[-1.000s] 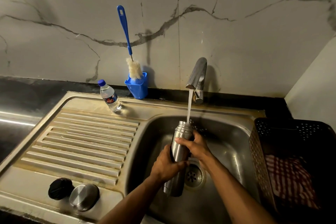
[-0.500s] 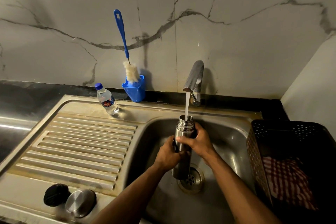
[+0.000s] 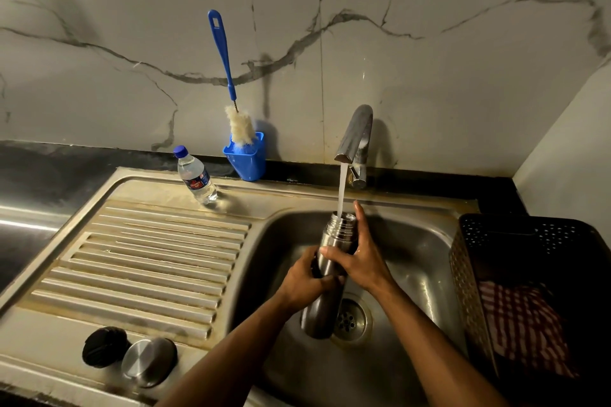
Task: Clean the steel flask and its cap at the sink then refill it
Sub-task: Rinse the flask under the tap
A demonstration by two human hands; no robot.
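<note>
While the steel flask (image 3: pixel 330 261) is held upright over the sink (image 3: pixel 423 241) drain, gripped mid-body by the left hand (image 3: pixel 305 277) and higher by the right hand (image 3: pixel 358 258), overflow from the tap stream (image 3: pixel 340 188) could wet the fingers and let it slip.

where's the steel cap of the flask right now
In the head view, the round steel cap lies at the lower left on the ribbed steel draining board, touching the black round stopper.

Dim, warm light; glare on counter (image 3: pixel 29 218) left of sink (image 3: pixel 429 241); basket (image 3: pixel 529 274) right v. dark; edges bowed.
</note>
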